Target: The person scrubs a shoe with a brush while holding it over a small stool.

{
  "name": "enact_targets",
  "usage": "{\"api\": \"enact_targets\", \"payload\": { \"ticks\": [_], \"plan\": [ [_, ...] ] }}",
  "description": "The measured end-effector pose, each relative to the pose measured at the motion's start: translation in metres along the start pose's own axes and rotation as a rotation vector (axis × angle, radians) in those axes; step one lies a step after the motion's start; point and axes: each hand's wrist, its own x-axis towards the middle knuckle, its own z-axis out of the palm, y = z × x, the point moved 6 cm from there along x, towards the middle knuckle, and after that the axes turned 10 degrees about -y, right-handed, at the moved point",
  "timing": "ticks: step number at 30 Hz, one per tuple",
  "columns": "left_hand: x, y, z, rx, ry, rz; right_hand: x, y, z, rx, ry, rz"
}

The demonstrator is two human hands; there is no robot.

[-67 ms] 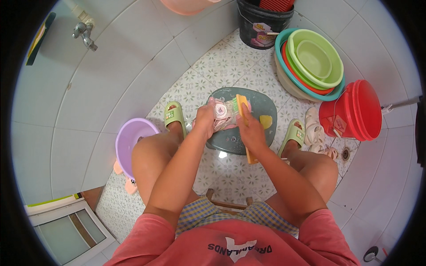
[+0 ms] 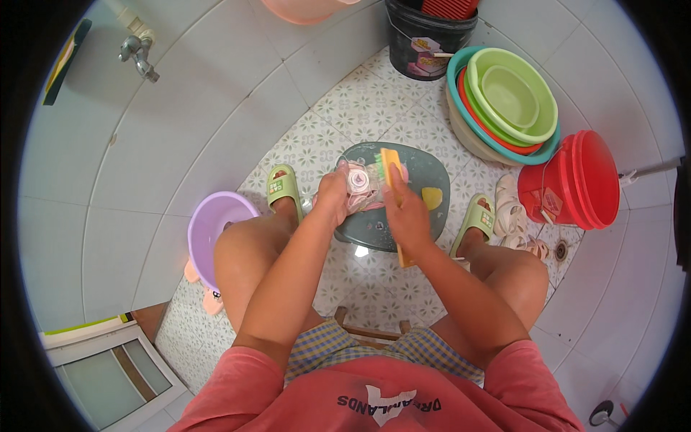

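My left hand (image 2: pixel 332 194) is closed on the near left side of a pale pink, strappy thing (image 2: pixel 360 183) with a round rosette, which looks like a sandal. My right hand (image 2: pixel 409 219) grips a yellow-orange scrubbing brush (image 2: pixel 390 162) with pale green bristles. The brush's head stands at the sandal's right side, bristles facing it; whether they touch is hard to tell. Both are over a wet, dark green plastic slab (image 2: pixel 425 169) with rounded corners. A yellow piece of soap (image 2: pixel 432 198) lies on the slab, right of my right hand.
A purple basin (image 2: pixel 223 205) stands by my left leg. Pale sandals (image 2: pixel 508 205) and a red lidded bucket (image 2: pixel 568 180) are at the right. Stacked basins (image 2: pixel 529 119) and a black bucket (image 2: pixel 425 47) stand farther back. A tap (image 2: pixel 140 57) juts from the left wall.
The brush head has shifted slightly up and left, with my right hand moving along. My left hand and the sandal stay nearly in place.
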Motion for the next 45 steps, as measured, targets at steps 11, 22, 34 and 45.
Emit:
{"api": "enact_targets", "payload": {
  "ticks": [11, 22, 34, 45],
  "plan": [
    [0.002, -0.008, 0.0, -0.167, -0.173, 0.065, 0.007, 0.007, 0.01, -0.171, -0.1, 0.056],
    [-0.007, -0.01, 0.009, -0.206, -0.233, 0.047, 0.016, 0.009, 0.002, -0.137, 0.032, 0.067],
    [-0.013, -0.007, 0.009, -0.19, -0.294, 0.044, 0.014, 0.009, -0.005, -0.246, -0.121, 0.054],
    [0.012, -0.022, -0.02, -0.199, -0.071, 0.133, 0.007, -0.001, -0.006, -0.307, -0.112, 0.024]
  ]
}}
